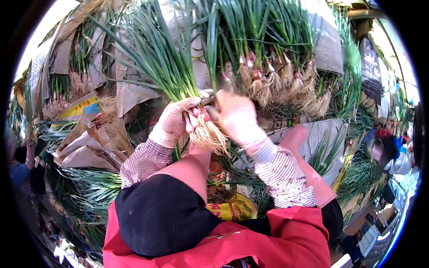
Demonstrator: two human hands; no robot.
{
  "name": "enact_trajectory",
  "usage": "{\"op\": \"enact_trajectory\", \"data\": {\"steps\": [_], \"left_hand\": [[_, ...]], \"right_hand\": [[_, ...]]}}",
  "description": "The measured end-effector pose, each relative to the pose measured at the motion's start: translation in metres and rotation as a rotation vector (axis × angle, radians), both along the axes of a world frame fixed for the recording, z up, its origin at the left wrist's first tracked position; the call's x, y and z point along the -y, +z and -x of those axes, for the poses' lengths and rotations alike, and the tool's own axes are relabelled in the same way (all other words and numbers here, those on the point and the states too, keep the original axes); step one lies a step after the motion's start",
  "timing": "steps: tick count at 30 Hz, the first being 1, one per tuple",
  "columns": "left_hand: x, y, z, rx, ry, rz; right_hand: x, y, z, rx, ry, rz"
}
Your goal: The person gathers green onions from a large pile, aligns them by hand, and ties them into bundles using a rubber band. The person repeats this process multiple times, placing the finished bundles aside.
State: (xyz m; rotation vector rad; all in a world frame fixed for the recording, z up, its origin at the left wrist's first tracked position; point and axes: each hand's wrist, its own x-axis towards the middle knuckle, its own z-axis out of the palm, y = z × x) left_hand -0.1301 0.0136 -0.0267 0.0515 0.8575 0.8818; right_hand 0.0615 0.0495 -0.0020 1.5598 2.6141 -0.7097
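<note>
My left hand (171,120), in a thin pale glove stained at the fingertips, is closed around a bunch of spring onions (177,77). Their reddish-white bulbs and tan roots hang towards me, and the long green leaves fan away from me. My right hand (234,112), gloved too and blurred, is just right of the bulbs. A single green stalk (211,57) runs down to its fingertips; whether the fingers hold it I cannot tell. Beyond that hand lies a row of more spring onions (258,75), roots facing me.
Crumpled brown paper (90,147) and a yellow printed sheet (80,107) are on the left, near leafy bundles (97,187). A grey sheet (330,134) with loose leaves lies right. A yellow plastic bag (239,207) sits between my legs. Other people (399,157) are at the far right.
</note>
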Motion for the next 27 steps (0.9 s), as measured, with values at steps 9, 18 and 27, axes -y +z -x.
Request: {"op": "enact_trajectory", "data": {"steps": [9, 18, 27], "left_hand": [[0.013, 0.000, -0.009, -0.166, -0.153, 0.084], [0.036, 0.010, -0.031, 0.299, 0.105, -0.097], [0.032, -0.009, -0.016, 0.012, -0.001, 0.057]], "right_hand": [[0.004, 0.004, -0.025, -0.366, -0.023, 0.381], [0.025, -0.007, 0.011, -1.672, -1.158, 1.179], [-0.002, -0.037, -0.023, -0.902, -0.767, 0.824]]}}
